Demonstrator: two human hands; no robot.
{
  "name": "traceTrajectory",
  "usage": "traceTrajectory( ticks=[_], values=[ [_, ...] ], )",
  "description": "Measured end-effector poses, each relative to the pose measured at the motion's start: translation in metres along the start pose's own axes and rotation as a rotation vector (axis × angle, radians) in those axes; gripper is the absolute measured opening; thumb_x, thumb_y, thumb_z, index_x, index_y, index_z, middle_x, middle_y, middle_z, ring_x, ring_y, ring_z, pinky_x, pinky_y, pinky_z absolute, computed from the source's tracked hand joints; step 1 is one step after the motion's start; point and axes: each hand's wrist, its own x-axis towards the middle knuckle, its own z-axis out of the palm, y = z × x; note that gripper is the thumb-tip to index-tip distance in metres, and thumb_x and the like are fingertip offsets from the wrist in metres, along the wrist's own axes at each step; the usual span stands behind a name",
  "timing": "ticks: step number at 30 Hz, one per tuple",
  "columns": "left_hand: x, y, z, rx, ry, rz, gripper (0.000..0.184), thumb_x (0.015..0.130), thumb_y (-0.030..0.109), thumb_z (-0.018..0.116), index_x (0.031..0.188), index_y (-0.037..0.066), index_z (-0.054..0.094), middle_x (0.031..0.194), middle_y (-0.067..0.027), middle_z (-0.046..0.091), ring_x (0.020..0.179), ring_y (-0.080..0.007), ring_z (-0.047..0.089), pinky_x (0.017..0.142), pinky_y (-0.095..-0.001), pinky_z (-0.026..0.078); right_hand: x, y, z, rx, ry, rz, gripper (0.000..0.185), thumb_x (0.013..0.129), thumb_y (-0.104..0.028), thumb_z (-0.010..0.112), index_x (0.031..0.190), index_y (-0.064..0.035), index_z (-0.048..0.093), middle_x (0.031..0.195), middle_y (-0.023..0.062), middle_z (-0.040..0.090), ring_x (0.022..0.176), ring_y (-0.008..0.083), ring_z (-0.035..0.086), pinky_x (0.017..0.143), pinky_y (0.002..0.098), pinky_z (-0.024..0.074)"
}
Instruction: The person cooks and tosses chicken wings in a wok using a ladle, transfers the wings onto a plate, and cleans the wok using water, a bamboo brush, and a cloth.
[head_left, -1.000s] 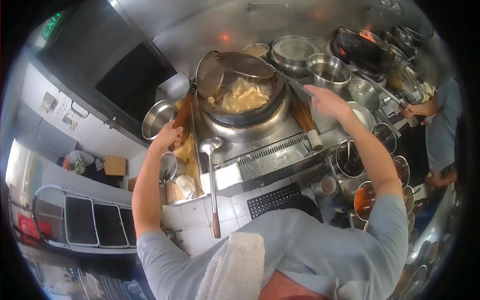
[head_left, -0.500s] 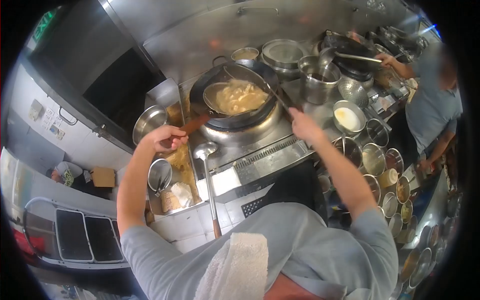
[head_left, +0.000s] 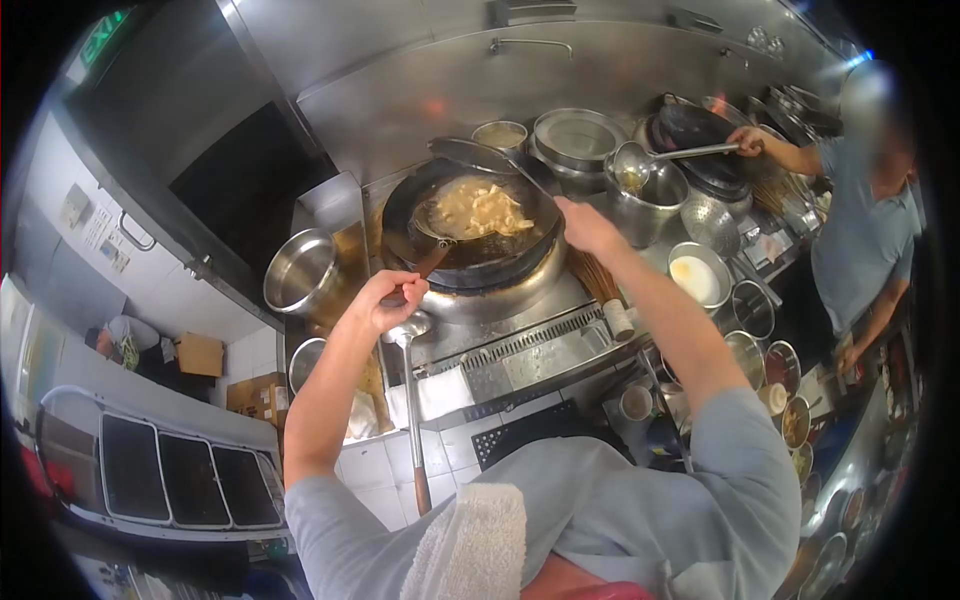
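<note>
At the wok (head_left: 400, 213), my left hand (head_left: 394, 297) is closed around the brown wooden handle of a strainer (head_left: 433, 258). Pale, cut pieces of food (head_left: 485, 208) sit in liquid at the strainer's bowl, inside the wok. My right hand (head_left: 590, 226) grips the thin handle of a round skimmer (head_left: 472, 155), whose disc is lifted above the wok's back rim. Below my left hand, a ladle (head_left: 408, 328) rests on the counter, its long handle reaching over the front edge.
A steel pot (head_left: 300, 270) stands left of the wok. A bamboo brush (head_left: 598, 283) lies to the right, near a bowl of white contents (head_left: 699, 275). At the far right, a co-worker (head_left: 865, 190) holds a ladle over a tall pot (head_left: 650, 205).
My left hand has moved right and nearer the wok with the strainer. The skimmer in my right hand has risen from over the food towards the back rim. The view has shifted slightly.
</note>
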Motion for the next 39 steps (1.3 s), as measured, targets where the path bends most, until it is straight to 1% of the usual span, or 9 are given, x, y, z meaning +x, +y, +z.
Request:
traceTrajectory(
  ticks=[4, 11, 14, 20, 25, 30, 33, 36, 39],
  values=[
    [0.004, 0.013, -0.013, 0.494, 0.174, 0.036, 0.007, 0.089, 0.003, 0.048, 0.085, -0.001, 0.043, 0.071, -0.0075, 0.048, 0.051, -0.0095, 0.041, 0.043, -0.0227, 0.036, 0.026, 0.003, -0.055, -0.142, -0.211, -0.087, 0.033, 0.077, 0.000, 0.050, 0.110, -0.0012, 0.053, 0.104, 0.0230, 0.062, 0.102, 0.0374, 0.058, 0.086, 0.0448, 0.0467],
    [-0.017, 0.040, -0.035, 0.739, 0.140, -0.078, 0.011, 0.091, 0.010, 0.051, 0.094, 0.001, 0.047, 0.074, -0.0042, 0.050, 0.049, -0.0068, 0.040, 0.041, -0.0221, 0.036, -0.013, 0.047, -0.088, -0.102, -0.192, -0.095, 0.045, 0.077, 0.000, 0.046, 0.122, -0.0010, 0.049, 0.108, 0.0230, 0.061, 0.104, 0.0371, 0.056, 0.089, 0.0423, 0.0447],
    [-0.017, 0.028, -0.026, 0.684, 0.078, -0.092, 0.012, 0.092, 0.011, 0.050, 0.098, 0.001, 0.047, 0.071, -0.0017, 0.049, 0.047, -0.0038, 0.038, 0.038, -0.0177, 0.033, -0.054, 0.034, -0.080, 0.021, -0.223, -0.002, 0.045, 0.079, -0.001, 0.044, 0.123, 0.0015, 0.047, 0.111, 0.0264, 0.058, 0.102, 0.0390, 0.057, 0.087, 0.0437, 0.0452],
    [-0.001, 0.017, -0.031, 0.353, -0.131, -0.184, 0.014, 0.094, 0.010, 0.046, 0.098, -0.003, 0.045, 0.072, -0.0007, 0.042, 0.049, -0.0024, 0.038, 0.036, -0.0158, 0.036, -0.134, -0.046, 0.007, 0.353, 0.073, 0.282, 0.045, 0.083, -0.007, 0.045, 0.127, 0.0006, 0.039, 0.111, 0.0290, 0.056, 0.102, 0.0426, 0.055, 0.088, 0.0450, 0.0442],
    [0.011, 0.015, -0.042, 0.245, -0.176, -0.177, 0.011, 0.095, 0.009, 0.045, 0.097, -0.001, 0.043, 0.073, -0.0020, 0.043, 0.049, -0.0030, 0.039, 0.037, -0.0154, 0.037, -0.133, -0.100, 0.076, 0.413, 0.250, 0.417, 0.055, 0.078, 0.000, 0.049, 0.132, -0.0012, 0.038, 0.093, 0.0238, 0.062, 0.090, 0.0384, 0.060, 0.080, 0.0430, 0.0455],
    [0.007, 0.005, -0.075, 0.345, -0.326, -0.067, 0.010, 0.092, 0.009, 0.050, 0.095, 0.001, 0.045, 0.075, -0.0032, 0.048, 0.053, -0.0051, 0.041, 0.042, -0.0180, 0.037, -0.129, -0.073, 0.076, 0.217, 0.306, 0.332, 0.055, 0.076, 0.006, 0.046, 0.130, -0.0029, 0.042, 0.084, 0.0215, 0.062, 0.080, 0.0365, 0.061, 0.073, 0.0427, 0.0466],
    [0.003, -0.008, -0.077, 0.394, -0.314, 0.014, 0.009, 0.092, 0.010, 0.050, 0.094, 0.002, 0.046, 0.075, -0.0022, 0.048, 0.052, -0.0050, 0.041, 0.042, -0.0185, 0.037, -0.116, -0.099, 0.034, 0.298, 0.297, 0.342, 0.049, 0.077, 0.005, 0.047, 0.126, -0.0003, 0.045, 0.100, 0.0315, 0.058, 0.087, 0.0426, 0.060, 0.076, 0.0458, 0.0468],
    [-0.001, -0.020, -0.077, 0.377, -0.275, 0.081, 0.009, 0.093, 0.011, 0.049, 0.093, 0.002, 0.046, 0.074, 0.0000, 0.047, 0.051, -0.0031, 0.040, 0.040, -0.0172, 0.036, -0.086, -0.069, 0.055, 0.292, 0.506, 0.114, 0.048, 0.082, 0.004, 0.045, 0.130, -0.0023, 0.041, 0.090, 0.0249, 0.061, 0.062, 0.0343, 0.061, 0.055, 0.0414, 0.0475],
    [0.006, -0.038, -0.080, 0.353, -0.222, 0.137, 0.009, 0.092, 0.010, 0.052, 0.087, 0.005, 0.047, 0.069, 0.0021, 0.046, 0.051, -0.0041, 0.039, 0.041, -0.0188, 0.032, -0.075, -0.141, 0.019, 1.212, 0.152, 0.450, 0.042, 0.087, 0.002, 0.042, 0.128, -0.0049, 0.038, 0.078, 0.0104, 0.056, 0.046, 0.0147, 0.047, 0.037, 0.0299, 0.0363]
  ],
)
